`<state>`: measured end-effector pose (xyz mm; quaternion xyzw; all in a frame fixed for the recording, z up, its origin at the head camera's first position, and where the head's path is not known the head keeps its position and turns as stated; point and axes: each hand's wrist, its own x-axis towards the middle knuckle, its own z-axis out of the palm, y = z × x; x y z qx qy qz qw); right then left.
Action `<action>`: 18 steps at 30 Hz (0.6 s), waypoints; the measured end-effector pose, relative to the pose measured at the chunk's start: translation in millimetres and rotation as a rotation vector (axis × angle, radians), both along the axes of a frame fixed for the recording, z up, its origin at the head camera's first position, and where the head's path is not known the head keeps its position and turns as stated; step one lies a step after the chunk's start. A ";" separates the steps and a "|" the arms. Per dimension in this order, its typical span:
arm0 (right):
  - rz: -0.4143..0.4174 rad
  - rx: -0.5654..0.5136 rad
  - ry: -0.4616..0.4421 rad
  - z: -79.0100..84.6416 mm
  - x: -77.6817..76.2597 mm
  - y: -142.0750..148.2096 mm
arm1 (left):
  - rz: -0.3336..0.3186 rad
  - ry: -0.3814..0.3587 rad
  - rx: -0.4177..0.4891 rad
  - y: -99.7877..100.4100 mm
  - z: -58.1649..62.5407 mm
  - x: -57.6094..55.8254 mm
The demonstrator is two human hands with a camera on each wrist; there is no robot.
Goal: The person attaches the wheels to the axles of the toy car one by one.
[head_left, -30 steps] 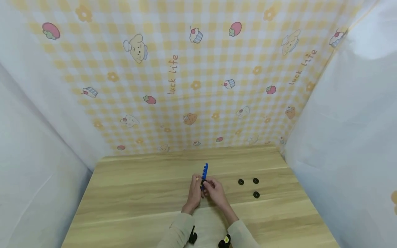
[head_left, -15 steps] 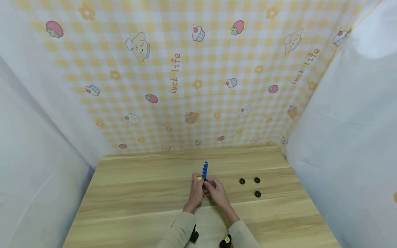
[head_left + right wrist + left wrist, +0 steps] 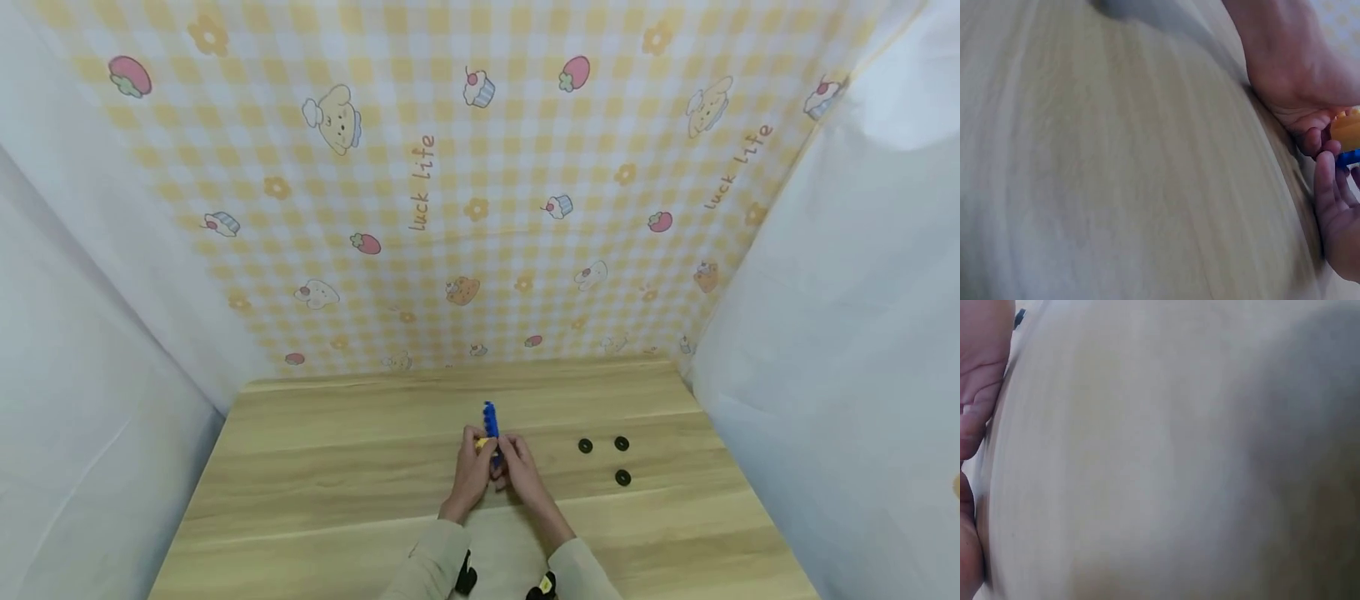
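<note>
Both hands meet over the middle of the table in the head view. My left hand grips a yellow toy block with its thumb over it. My right hand pinches the near part of a blue toothed strip, which points away from me. In the right wrist view the yellow block lies against the blue strip, between the fingers of both hands. The fingers hide the near end of the toy. At the left wrist view's edge only parts of the hands show.
Three black rings, a left one, a far one and a near one, lie on the wooden table to the right. A checked cloth hangs behind; white cloth flanks the sides.
The blue strip has swung from leaning right to leaning slightly left. A black ring visible between the hands earlier is now out of sight there. More of the yellow block shows.
</note>
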<state>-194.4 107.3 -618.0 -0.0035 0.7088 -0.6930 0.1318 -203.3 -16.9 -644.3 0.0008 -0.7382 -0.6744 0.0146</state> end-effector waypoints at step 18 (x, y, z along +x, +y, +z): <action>0.063 0.006 0.054 -17.9 -7.9 -1.2 | -0.106 -0.125 0.163 -2.6 3.1 -3.8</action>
